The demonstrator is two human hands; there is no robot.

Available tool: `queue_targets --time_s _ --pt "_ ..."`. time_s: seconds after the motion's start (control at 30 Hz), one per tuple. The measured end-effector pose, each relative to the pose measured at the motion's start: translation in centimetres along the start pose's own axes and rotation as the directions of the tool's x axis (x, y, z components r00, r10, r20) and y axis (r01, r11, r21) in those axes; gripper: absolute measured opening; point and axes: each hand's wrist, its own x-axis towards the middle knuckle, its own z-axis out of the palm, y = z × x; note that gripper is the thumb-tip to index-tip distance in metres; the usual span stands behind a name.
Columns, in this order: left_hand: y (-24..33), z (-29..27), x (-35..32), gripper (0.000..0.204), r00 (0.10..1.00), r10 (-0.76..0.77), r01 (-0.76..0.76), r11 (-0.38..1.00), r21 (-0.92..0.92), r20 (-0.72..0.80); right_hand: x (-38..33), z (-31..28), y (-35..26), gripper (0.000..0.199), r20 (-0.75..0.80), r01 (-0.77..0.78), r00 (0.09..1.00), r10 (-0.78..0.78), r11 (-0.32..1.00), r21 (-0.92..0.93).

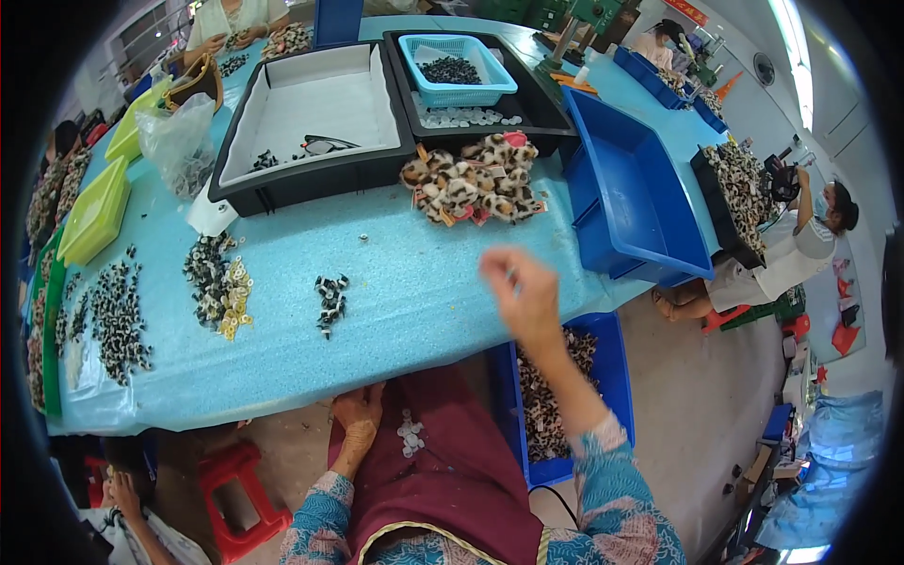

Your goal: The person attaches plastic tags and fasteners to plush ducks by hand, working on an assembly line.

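Note:
Over the front of the table my right hand (524, 292) is lifted and blurred by motion. Its fingers are loosely bent and a little apart from the thumb, and I see nothing held. Just beyond it lies a pile of leopard-spotted plush pieces (471, 184) with small tags. My left hand (358, 414) is low at the table's front edge, above my lap, fingers curled together; the edge hides the fingertips and anything in them. White plastic discs (410, 433) rest on my dark red apron (452, 471). A small heap of black-and-white parts (330, 303) lies nearest on the table.
A black tray lined white (325, 104) and a light blue basket (457, 71) stand at the back. An empty-looking blue bin (640, 188) is at right; another blue bin (614, 377) with spotted pieces sits below. Left are yellow discs (231, 306) and small black parts (118, 320). Other people work nearby.

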Motion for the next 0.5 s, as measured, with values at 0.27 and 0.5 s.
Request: queue_targets --time_s 0.27,0.5 --pt "-0.7 0.4 -0.3 0.026 0.99 -0.089 0.095 0.994 -0.048 0.105 9.1 0.6 10.6 0.029 -0.034 0.183 0.977 -0.211 0.907 -0.38" --pt "7.6 -7.6 0.2 0.014 0.871 0.245 -0.038 0.897 -0.44 0.425 7.3 -4.1 1.0 0.019 0.026 -0.225 0.953 0.302 0.648 0.727"
